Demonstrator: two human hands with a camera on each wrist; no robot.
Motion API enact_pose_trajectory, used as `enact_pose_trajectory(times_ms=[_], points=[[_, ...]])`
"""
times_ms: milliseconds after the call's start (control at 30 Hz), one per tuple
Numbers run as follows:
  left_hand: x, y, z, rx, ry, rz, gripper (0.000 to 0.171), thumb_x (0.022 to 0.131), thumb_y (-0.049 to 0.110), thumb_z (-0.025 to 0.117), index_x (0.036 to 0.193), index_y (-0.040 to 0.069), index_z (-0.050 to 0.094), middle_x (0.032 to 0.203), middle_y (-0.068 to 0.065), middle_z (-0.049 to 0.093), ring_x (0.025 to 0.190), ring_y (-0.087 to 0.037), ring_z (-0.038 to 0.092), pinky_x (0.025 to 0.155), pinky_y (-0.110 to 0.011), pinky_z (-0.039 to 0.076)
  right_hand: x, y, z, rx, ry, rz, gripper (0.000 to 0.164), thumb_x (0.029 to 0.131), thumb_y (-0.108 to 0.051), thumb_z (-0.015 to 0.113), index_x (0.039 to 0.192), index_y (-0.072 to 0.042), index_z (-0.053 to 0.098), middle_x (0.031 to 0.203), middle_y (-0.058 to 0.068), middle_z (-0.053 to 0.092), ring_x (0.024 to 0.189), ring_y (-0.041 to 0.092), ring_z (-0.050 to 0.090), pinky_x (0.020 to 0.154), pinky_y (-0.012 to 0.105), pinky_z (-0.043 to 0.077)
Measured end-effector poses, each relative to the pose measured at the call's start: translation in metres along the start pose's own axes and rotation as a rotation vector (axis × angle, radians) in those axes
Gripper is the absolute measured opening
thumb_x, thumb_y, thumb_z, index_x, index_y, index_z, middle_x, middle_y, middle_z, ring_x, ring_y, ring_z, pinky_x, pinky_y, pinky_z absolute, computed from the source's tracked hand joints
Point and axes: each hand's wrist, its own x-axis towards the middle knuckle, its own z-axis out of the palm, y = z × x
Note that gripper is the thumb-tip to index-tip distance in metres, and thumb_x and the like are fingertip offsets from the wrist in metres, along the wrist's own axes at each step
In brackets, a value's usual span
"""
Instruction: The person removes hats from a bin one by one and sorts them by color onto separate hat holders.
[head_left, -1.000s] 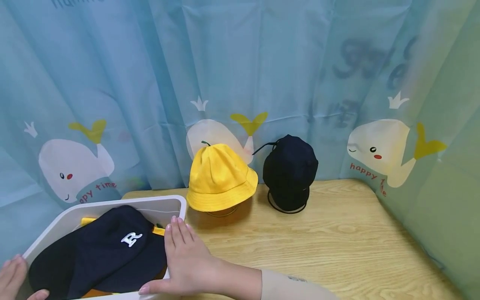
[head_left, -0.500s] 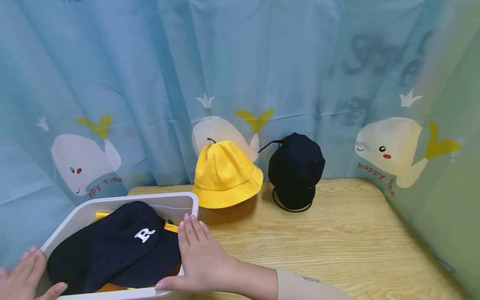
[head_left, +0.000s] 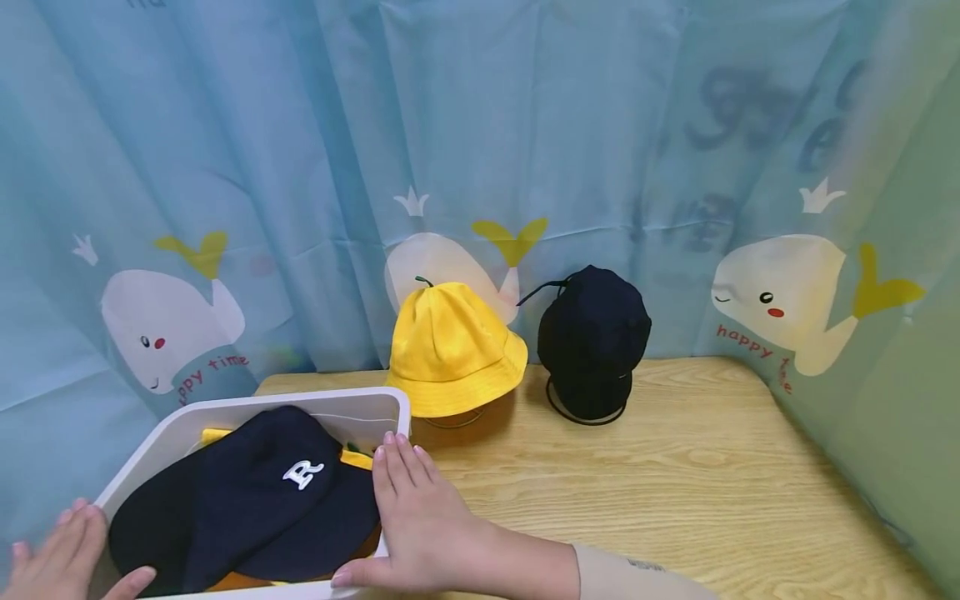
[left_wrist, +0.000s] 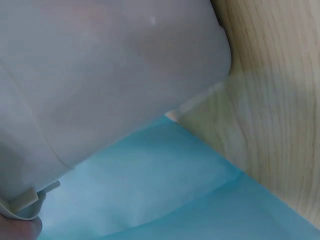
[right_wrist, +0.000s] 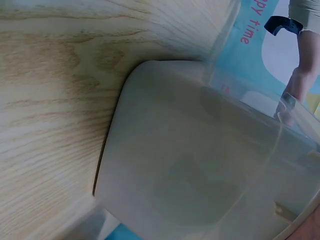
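A white plastic bin (head_left: 292,400) stands at the table's left front with several caps inside. On top lies a navy baseball cap (head_left: 255,492) with a white letter R; yellow and orange fabric shows beneath it. My left hand (head_left: 63,550) rests flat along the bin's left side, fingers straight. Against the right side presses my right hand (head_left: 420,508), its fingers extended up the wall and its thumb on the front rim. Both wrist views show mostly the bin's translucent outer wall (left_wrist: 115,85), with only a bit of each hand at the edge.
Behind the bin, a yellow bucket hat (head_left: 453,350) sits on a wire stand. To its right, a black cap (head_left: 596,333) hangs on another stand. A blue curtain (head_left: 465,108) with whale prints encloses the wooden table (head_left: 637,492) at the back and sides.
The bin, with the caps in it and both hands on its sides, has slid to the right, its corner now overlapping the yellow hat's edge in the head view. The view has shifted slightly.
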Motion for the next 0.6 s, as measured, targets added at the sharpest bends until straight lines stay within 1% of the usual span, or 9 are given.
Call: enact_pose_trajectory(times_ms=[100,167,267,367,500,600], points=[[-0.001,0.006,0.0,0.019,-0.053,-0.033,0.106,0.088,0.066,0.044,0.137,-0.022,0.011,0.147,-0.033,-0.002,0.138,-0.047,0.001,0.108,-0.058,-0.013,-0.002,0.002,0.0,-0.004,-0.003,-0.003,0.105,0.082,-0.081,0.022,0.15,-0.002,0.017,0.158,0.015,0.01,0.146,0.027,0.007,0.117,0.037,0.016],[-0.001,0.009,-0.001,0.016,-0.085,-0.041,0.106,0.088,0.065,0.045,0.136,-0.023,0.01,0.147,-0.033,-0.006,0.138,-0.048,-0.002,0.107,-0.058,-0.016,-0.004,0.004,0.0,0.0,-0.009,-0.007,0.104,0.082,-0.081,0.021,0.15,-0.002,0.017,0.158,0.015,0.01,0.146,0.027,0.006,0.117,0.037,0.015],[0.001,0.012,-0.004,0.003,-0.141,-0.04,0.106,0.088,0.062,0.048,0.135,-0.025,0.008,0.145,-0.034,-0.013,0.137,-0.049,-0.008,0.105,-0.058,-0.02,-0.006,0.006,-0.001,0.006,-0.005,-0.011,0.104,0.082,-0.081,0.021,0.15,-0.002,0.018,0.157,0.016,0.01,0.146,0.027,0.007,0.117,0.037,0.015],[0.004,0.017,-0.008,0.0,-0.207,-0.032,0.105,0.089,0.06,0.047,0.134,-0.026,0.006,0.142,-0.035,-0.017,0.135,-0.051,-0.009,0.103,-0.059,-0.021,-0.009,0.01,-0.002,0.027,-0.013,-0.01,0.105,0.082,-0.081,0.022,0.15,-0.001,0.018,0.157,0.016,0.01,0.146,0.027,0.007,0.117,0.038,0.015],[0.006,0.024,-0.013,-0.016,-0.263,-0.011,0.103,0.091,0.058,0.046,0.134,-0.026,0.005,0.141,-0.035,-0.02,0.133,-0.052,-0.013,0.1,-0.057,-0.026,-0.014,0.017,-0.004,0.059,-0.044,-0.009,0.106,0.081,-0.082,0.021,0.151,-0.003,0.016,0.158,0.014,0.008,0.146,0.025,0.003,0.117,0.04,0.014],[0.007,0.028,-0.014,-0.031,-0.262,0.004,0.101,0.091,0.056,0.047,0.134,-0.027,0.008,0.142,-0.036,-0.017,0.134,-0.051,-0.014,0.099,-0.056,-0.027,-0.018,0.021,-0.005,0.076,-0.058,-0.012,0.106,0.08,-0.083,0.02,0.151,-0.003,0.015,0.158,0.012,0.007,0.146,0.025,0.003,0.116,0.04,0.015]])
